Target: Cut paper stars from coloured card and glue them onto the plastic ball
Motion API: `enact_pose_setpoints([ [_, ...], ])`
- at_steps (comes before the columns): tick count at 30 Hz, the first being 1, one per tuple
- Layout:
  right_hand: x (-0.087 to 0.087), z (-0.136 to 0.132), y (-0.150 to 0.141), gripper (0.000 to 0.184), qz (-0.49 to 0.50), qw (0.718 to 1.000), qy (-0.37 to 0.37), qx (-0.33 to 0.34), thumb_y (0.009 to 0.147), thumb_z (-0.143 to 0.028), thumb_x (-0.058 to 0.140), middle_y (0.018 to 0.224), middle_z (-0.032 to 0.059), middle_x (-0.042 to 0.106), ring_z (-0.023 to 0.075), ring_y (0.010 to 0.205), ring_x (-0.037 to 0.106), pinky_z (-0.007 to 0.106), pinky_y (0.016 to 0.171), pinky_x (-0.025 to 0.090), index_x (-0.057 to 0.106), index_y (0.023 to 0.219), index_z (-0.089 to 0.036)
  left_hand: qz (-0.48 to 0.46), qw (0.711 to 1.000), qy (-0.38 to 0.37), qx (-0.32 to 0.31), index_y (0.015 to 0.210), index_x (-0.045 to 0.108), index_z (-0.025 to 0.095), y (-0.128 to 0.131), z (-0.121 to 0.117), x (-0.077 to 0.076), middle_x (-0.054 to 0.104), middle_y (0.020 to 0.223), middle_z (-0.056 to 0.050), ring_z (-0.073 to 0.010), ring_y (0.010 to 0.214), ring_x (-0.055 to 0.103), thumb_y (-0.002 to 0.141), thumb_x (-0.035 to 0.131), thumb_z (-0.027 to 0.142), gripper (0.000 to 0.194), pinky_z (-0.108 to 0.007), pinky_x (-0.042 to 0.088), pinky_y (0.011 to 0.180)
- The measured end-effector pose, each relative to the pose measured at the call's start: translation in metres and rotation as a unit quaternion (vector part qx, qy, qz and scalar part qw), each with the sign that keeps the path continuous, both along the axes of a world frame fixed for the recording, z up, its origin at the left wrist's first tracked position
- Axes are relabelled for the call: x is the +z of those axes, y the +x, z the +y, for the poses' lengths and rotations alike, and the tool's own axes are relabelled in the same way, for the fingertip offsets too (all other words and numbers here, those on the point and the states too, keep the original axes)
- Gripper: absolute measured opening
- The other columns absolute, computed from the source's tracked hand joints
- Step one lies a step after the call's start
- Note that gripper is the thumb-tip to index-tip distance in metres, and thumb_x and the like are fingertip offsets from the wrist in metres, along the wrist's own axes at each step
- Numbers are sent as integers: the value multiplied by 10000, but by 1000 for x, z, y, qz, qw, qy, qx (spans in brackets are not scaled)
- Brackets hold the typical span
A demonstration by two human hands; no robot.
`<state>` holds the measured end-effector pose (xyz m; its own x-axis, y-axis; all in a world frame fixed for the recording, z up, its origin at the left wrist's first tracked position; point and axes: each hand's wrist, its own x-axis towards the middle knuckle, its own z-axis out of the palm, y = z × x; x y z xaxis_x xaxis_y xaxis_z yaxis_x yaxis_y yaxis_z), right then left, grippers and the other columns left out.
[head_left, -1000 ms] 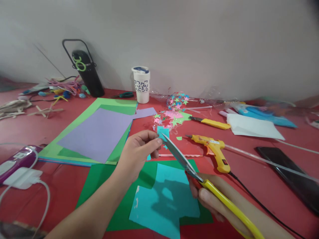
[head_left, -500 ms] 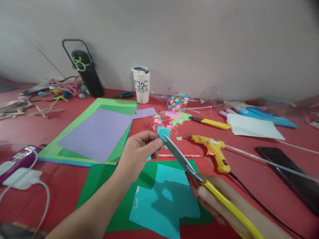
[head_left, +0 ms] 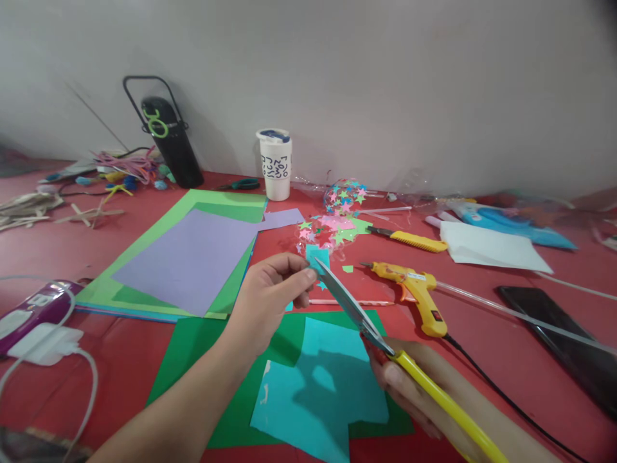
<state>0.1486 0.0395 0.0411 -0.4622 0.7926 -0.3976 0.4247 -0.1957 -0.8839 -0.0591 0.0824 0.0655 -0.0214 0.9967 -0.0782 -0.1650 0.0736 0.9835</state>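
One turquoise paper scrap (head_left: 319, 254) (small)

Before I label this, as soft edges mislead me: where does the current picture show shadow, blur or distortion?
Head view, centre: a dark shadow falls across the turquoise sheet, while the scissors look fairly crisp; head view, right: the blue packet looks soft; head view, left: the black bottle leans, perhaps wide-angle distortion.

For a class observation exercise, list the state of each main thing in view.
Left hand: pinching the blue piece
Right hand: holding scissors
Blue piece: pinched
Scissors: held, tips at the blue piece
Large blue sheet: lying, notched
Glue gun: lying down, stick inserted
Utility knife: lying down
Cup: upright, lidded
Black bottle: handle raised
Phone: screen dark
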Motion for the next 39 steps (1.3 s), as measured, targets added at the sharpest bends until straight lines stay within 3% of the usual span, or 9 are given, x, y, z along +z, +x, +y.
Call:
enact_pose_setpoints([
  [12, -3, 1, -1, 584, 17, 999, -26, -17, 702, -820, 414, 402, -123, 241, 59, 322, 173, 234, 316, 138, 295, 653, -251, -16, 1000, -1, -4, 647, 610, 160, -1, 0, 0, 569, 550, 56, -38, 449, 502, 709, 667, 225, 106, -163, 382, 460],
  [30, 6, 2, 0, 587, -1, 1000, -16, -6, 707, -820, 408, 437, -112, 224, 68, 352, 179, 228, 334, 164, 303, 651, -245, -30, 1000, 6, -4, 632, 611, 157, 0, 1, -2, 565, 524, 56, -34, 435, 498, 708, 665, 209, 108, -145, 389, 448],
  [39, 8, -1, 0, 605, -20, 998, 39, -54, 677, -824, 448, 517, -63, 338, 97, 415, 324, 232, 364, 236, 445, 616, -222, 10, 999, 41, 13, 672, 627, 166, -3, 1, -4, 573, 551, 42, -53, 477, 523, 739, 654, 247, 108, -166, 407, 483],
])
